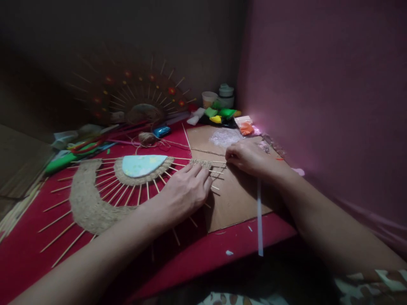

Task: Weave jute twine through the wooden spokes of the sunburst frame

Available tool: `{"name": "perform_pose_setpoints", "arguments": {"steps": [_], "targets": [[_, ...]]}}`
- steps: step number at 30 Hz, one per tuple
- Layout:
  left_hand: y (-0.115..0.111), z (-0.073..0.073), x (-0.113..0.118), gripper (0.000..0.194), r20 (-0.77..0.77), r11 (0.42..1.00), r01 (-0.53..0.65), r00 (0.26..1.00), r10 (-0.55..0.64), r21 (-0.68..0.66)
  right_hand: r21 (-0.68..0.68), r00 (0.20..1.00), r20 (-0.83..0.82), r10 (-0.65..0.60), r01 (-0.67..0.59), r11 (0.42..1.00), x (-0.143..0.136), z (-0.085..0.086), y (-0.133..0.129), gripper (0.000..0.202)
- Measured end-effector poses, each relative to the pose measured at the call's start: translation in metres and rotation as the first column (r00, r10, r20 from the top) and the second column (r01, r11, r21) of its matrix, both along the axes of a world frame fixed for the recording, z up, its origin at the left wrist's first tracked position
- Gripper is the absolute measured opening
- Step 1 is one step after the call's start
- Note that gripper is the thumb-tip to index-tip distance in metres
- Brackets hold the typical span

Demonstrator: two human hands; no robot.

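Observation:
A half-round fan of thin sticks lies on the red tabletop, with a wide band of twine woven through its sticks. A pale blue half-circle piece covers its centre. My left hand rests over the fan's right side, fingers curled onto the sticks at the woven edge. Just past the stick ends, my right hand is closed in a pinch. A strand of twine runs to it from a small ball of twine. The fingertips of both hands are partly hidden.
A sheet of cardboard lies under the right hand, with a white glue stick across its edge. Packets of coloured clay, a paper cup and scissors sit behind. A finished flowered fan leans on the wall.

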State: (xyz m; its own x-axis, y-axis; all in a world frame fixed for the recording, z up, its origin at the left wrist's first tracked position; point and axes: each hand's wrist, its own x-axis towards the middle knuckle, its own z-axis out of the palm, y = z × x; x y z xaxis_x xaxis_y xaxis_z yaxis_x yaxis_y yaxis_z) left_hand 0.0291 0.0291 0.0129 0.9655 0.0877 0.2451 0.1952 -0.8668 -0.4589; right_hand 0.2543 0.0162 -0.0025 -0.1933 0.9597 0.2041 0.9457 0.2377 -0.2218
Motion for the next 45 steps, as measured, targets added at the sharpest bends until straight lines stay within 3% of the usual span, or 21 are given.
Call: {"name": "perform_pose_setpoints", "arguments": {"steps": [5, 9, 15, 20, 27, 30, 34, 36, 39, 43, 45], "targets": [[-0.001, -0.002, -0.004, 0.016, -0.026, 0.999, -0.005, 1.000, 0.004, -0.035, 0.074, 0.997, -0.056, -0.052, 0.056, 0.996, -0.015, -0.007, 0.007, 0.014], [0.001, -0.006, -0.008, 0.014, -0.043, 0.987, -0.042, 0.998, 0.036, -0.158, 0.062, 0.979, -0.189, -0.079, 0.093, 0.994, -0.029, -0.007, 0.011, 0.013], [0.011, -0.008, -0.012, 0.020, -0.019, 0.890, -0.121, 0.992, 0.125, -0.441, 0.075, 0.959, -0.282, -0.036, 0.059, 0.995, -0.029, -0.005, 0.008, 0.010], [0.016, -0.006, -0.014, 0.017, 0.073, 0.752, -0.089, 0.981, 0.179, -0.653, 0.156, 0.967, -0.234, 0.103, -0.067, 0.986, -0.023, -0.006, 0.005, 0.010], [0.022, 0.005, -0.013, 0.023, 0.022, 0.513, -0.214, 0.909, 0.415, -0.831, 0.313, 0.928, -0.254, 0.273, -0.189, 0.931, -0.027, -0.006, 0.007, 0.017], [0.028, 0.008, -0.010, 0.027, -0.018, 0.456, -0.242, 0.897, 0.443, -0.856, 0.359, 0.896, -0.304, 0.323, -0.206, 0.910, -0.028, -0.005, 0.005, 0.016], [0.040, 0.011, 0.001, 0.035, -0.116, 0.321, -0.269, 0.898, 0.424, -0.908, 0.414, 0.826, -0.399, 0.399, -0.226, 0.882, -0.031, -0.002, 0.000, 0.013], [0.045, 0.012, 0.008, 0.037, -0.133, 0.289, -0.271, 0.898, 0.419, -0.918, 0.435, 0.797, -0.431, 0.422, -0.226, 0.872, -0.033, 0.000, -0.003, 0.014], [0.048, 0.011, 0.021, 0.027, -0.055, 0.235, -0.167, 0.906, 0.420, -0.958, 0.474, 0.770, -0.445, 0.457, -0.230, 0.850, -0.035, 0.003, -0.008, 0.014], [0.047, 0.003, 0.035, 0.012, 0.045, -0.016, 0.056, 0.915, 0.401, -0.998, 0.498, 0.769, -0.420, 0.482, -0.249, 0.831, -0.038, 0.007, -0.013, 0.015], [0.045, -0.001, 0.040, 0.008, 0.060, -0.063, 0.094, 0.910, 0.410, -0.994, 0.503, 0.770, -0.407, 0.492, -0.260, 0.824, -0.039, 0.008, -0.015, 0.016]]}}
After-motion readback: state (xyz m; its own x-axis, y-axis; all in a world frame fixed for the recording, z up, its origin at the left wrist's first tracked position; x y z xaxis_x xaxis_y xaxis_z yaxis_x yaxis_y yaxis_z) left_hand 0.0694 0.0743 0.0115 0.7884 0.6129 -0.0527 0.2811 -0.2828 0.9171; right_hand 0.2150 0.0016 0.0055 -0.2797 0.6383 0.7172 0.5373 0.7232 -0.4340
